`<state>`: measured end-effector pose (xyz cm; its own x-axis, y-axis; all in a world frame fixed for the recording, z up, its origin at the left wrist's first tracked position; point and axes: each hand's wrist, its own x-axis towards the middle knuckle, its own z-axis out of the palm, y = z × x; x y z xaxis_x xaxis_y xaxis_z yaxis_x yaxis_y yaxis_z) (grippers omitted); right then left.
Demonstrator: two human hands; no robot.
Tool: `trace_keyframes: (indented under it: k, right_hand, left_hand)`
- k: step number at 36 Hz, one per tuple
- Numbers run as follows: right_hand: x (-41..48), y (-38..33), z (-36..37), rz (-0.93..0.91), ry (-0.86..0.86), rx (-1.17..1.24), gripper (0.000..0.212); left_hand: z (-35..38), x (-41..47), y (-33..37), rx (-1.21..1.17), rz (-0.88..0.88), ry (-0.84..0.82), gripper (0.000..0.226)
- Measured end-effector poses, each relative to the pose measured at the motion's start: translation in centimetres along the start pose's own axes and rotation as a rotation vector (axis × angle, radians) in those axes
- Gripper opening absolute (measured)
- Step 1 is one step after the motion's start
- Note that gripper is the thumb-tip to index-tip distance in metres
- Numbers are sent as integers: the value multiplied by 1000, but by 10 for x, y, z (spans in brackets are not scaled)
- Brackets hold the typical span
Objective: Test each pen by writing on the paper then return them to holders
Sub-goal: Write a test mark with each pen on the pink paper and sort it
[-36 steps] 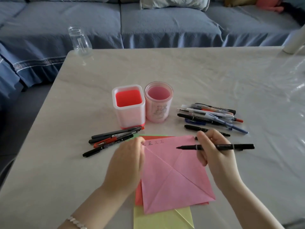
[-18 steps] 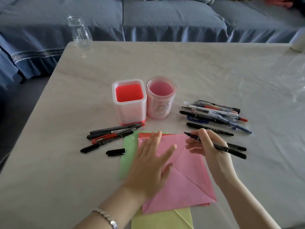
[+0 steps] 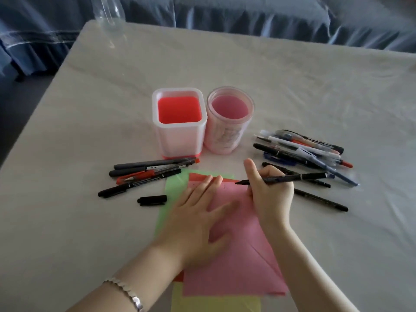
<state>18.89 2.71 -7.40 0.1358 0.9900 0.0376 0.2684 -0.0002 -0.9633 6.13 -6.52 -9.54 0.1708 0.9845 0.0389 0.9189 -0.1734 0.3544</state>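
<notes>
On the pink paper (image 3: pixel 243 255), near its top edge, I see the tip of the black pen (image 3: pixel 292 177) beside a small written mark. Half a second ago it hung slanted off the sheet's corner; now the barrel runs almost level. The right hand (image 3: pixel 270 194) grips it, fingers curled round, thumb raised. The left hand (image 3: pixel 198 221) stays flat on the paper, fingers straight and closer together than before. The cap (image 3: pixel 152 200) lies just left of the green sheet (image 3: pixel 173 188). The square holder (image 3: pixel 180 136) and round holder (image 3: pixel 227 136) stand behind.
</notes>
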Motion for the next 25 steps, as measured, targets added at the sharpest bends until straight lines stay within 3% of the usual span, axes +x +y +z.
trace_keyframes:
  k: [8,25]
  right_hand:
    - [-3,12,9,-147,68,-53,39]
    - [-4,14,11,-205,33,-107,36]
  left_hand:
    - [1,0,1,-66,-39,7,53]
    - [-1,1,2,-56,-48,-19,53]
